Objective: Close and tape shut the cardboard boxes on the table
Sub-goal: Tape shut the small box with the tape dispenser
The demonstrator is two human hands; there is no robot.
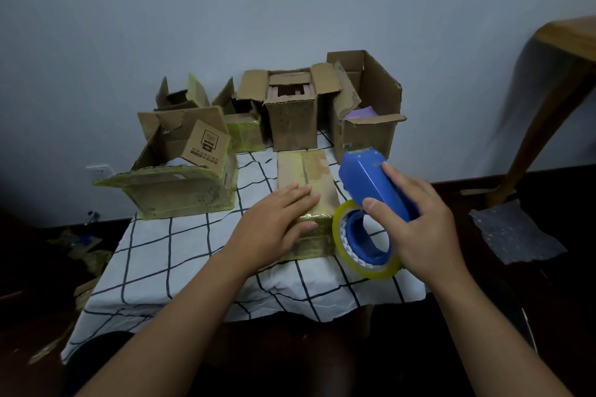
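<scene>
A closed cardboard box (pixel 306 171) lies lengthwise in the middle of the table, its flaps down and yellowish tape along its near end. My left hand (pixel 274 222) rests flat on its near top with straight fingers. My right hand (pixel 416 222) grips a blue tape dispenser (pixel 371 184) with a roll of clear yellowish tape (pixel 364 238), held just right of the box, its nose pointing away. Several open boxes stand behind: a wide one (pixel 180 180) at left, a tall one (pixel 292 116) in the middle, a large one (pixel 367 106) at right.
The table wears a white cloth with a black grid (pixel 180 261). Two smaller open boxes (pixel 242 126) sit at the back left. A wooden table leg (pixel 548 126) and a sheet of bubble wrap (pixel 516 232) are at right. Cardboard scraps (pixel 87 251) litter the dark floor at left.
</scene>
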